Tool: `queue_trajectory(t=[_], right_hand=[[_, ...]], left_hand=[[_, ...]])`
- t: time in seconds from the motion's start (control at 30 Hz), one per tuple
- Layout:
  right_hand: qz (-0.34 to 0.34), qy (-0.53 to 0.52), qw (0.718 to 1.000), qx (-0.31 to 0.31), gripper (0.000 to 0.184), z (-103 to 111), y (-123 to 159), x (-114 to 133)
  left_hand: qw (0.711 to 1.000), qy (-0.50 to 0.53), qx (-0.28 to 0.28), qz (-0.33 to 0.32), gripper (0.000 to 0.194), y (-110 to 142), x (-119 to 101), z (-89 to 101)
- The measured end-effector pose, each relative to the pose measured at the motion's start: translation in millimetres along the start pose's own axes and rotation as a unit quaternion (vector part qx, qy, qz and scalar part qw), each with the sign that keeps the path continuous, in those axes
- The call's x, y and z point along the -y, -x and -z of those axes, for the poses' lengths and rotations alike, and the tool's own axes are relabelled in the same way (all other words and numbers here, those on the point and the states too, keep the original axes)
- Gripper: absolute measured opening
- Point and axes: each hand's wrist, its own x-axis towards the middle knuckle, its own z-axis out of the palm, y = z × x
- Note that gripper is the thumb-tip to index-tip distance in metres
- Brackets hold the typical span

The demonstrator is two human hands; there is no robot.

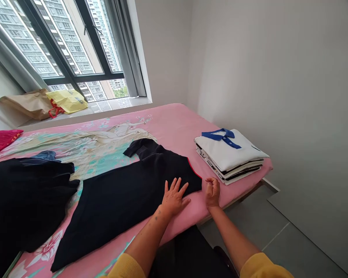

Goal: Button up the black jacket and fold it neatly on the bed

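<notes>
Black cloth: the shirt (118, 193) lies along the bed's (174, 116) near edge, apparently unfolded. Your left hand (174, 197) lies flat on it, fingers splayed, gripping nothing; your right hand (212, 192), fingers curled, is beside the collar (195, 170), any hold unclear. Seemingly done: the folded stack (232, 150), near right corner. Seemingly left: this shirt and the clothes (26, 204) to its left.

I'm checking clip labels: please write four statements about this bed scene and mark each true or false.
1. The left hand rests on the black short-sleeved cloth shirt. True.
2. The right hand lies flat with fingers spread. False: the right hand's fingers are curled.
3. A white shirt with a blue collar tops the stack of folded clothes. True.
4. The yellow bag with red handles lies on the pink sheet. False: the bag lies on the windowsill.
</notes>
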Motion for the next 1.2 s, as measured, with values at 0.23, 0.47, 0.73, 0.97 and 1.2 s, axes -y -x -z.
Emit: queue_trajectory(t=[0.23, 0.47, 0.73, 0.97, 1.2], right_hand=[[-0.020, -0.011, 0.999, 0.027, 0.021, 0, -2, 0], [-0.028, -0.016, 0.999, 0.035, 0.021, 2, -4, 6], [-0.008, 0.001, 0.998, 0.055, 0.020, 7, 0, 2], [0.098, -0.044, 0.984, 0.145, 0.017, 11, 1, 56], [0.259, 0.032, 0.908, 0.329, 0.027, -21, 24, 80]], left_hand=[[0.997, 0.060, -0.001, 0.039, 0.046, -27, 5, 5.9], [0.999, 0.017, 0.010, 0.035, 0.057, -49, -6, -12.5], [0.998, 0.061, -0.019, 0.019, 0.053, -6, -45, 0.8], [0.990, 0.043, -0.105, 0.084, 0.042, 112, 3, 30.2], [0.954, -0.018, -0.039, 0.298, 0.031, 186, 127, 87.2]])
